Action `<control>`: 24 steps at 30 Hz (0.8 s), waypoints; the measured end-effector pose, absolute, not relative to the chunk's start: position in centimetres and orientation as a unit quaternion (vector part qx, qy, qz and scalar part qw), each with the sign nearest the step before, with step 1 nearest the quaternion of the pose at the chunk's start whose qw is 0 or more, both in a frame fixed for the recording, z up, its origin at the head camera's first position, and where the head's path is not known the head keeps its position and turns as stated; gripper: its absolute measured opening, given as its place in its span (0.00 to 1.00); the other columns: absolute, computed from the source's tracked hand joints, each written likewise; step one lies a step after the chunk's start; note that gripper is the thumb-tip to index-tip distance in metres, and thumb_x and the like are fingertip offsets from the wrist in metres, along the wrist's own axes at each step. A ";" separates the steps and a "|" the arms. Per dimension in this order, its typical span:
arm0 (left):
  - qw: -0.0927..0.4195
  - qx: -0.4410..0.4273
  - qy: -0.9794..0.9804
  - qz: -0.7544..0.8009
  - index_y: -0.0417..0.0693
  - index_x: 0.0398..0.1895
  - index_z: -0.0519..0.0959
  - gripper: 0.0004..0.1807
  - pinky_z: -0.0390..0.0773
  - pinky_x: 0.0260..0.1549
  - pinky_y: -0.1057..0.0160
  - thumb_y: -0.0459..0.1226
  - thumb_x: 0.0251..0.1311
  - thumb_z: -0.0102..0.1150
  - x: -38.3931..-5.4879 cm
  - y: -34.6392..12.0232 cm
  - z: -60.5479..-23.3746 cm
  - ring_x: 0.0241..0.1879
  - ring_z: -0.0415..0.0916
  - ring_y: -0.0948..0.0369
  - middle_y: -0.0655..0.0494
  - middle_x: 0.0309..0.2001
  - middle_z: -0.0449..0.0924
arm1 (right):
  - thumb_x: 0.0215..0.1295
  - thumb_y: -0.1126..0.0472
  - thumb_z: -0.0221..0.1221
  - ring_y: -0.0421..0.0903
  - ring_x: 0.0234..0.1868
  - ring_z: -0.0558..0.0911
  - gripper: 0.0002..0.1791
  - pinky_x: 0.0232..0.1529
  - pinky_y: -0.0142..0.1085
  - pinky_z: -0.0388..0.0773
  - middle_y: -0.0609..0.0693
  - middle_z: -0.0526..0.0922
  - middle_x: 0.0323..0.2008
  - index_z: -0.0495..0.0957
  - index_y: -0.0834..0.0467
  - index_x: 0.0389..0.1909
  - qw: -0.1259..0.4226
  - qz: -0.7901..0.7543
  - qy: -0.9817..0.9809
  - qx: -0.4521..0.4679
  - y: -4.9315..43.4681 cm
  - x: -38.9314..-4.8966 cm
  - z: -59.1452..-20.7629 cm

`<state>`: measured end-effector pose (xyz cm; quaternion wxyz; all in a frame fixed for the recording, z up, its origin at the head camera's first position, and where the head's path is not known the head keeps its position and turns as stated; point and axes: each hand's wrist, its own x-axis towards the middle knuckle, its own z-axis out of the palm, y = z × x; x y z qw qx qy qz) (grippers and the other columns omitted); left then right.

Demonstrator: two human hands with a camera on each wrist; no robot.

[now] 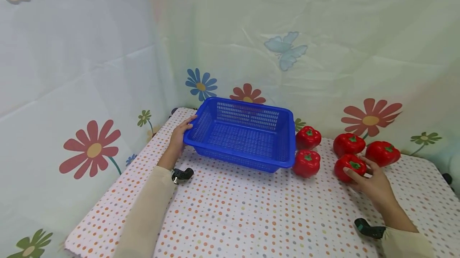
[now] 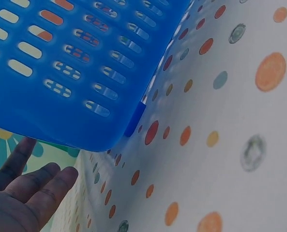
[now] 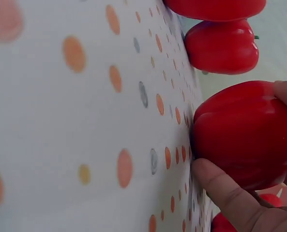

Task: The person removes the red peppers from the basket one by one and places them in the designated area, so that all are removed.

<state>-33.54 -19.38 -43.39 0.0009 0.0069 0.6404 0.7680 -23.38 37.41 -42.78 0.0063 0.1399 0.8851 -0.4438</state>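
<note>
My left hand [image 1: 177, 136] is at the left end of a blue plastic basket [image 1: 238, 160], its fingertips right at the rim. The left wrist view shows the fingers [image 2: 51, 191] of that hand fairly straight beside the basket's slotted wall [image 2: 61, 77]. On the right, my right hand [image 1: 375, 184] grips a red bell pepper [image 1: 346, 166] with a green stem, thumb and fingers spread around its sides. In the right wrist view this pepper [image 3: 242, 135] is close against the spotted cloth, with a fingertip low at its base.
Two red peppers [image 1: 308, 138] stand against the basket's right side. Two more peppers [image 1: 348, 144] sit just behind the gripped one. A dotted cloth [image 1: 244, 218] covers the table, and printed curtains [image 1: 230, 18] rise behind and at the left.
</note>
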 end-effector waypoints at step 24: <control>-0.001 0.006 0.728 0.686 0.57 0.71 0.68 0.25 0.60 0.71 0.45 0.39 0.71 0.46 -33.0 -20.2 -41.4 0.74 0.58 0.49 0.53 0.75 0.61 | 0.70 0.45 0.52 0.79 0.71 0.46 0.49 0.49 0.77 0.63 0.78 0.43 0.72 0.36 0.67 0.77 -0.094 -0.339 0.931 0.101 36.5 -20.1 -38.4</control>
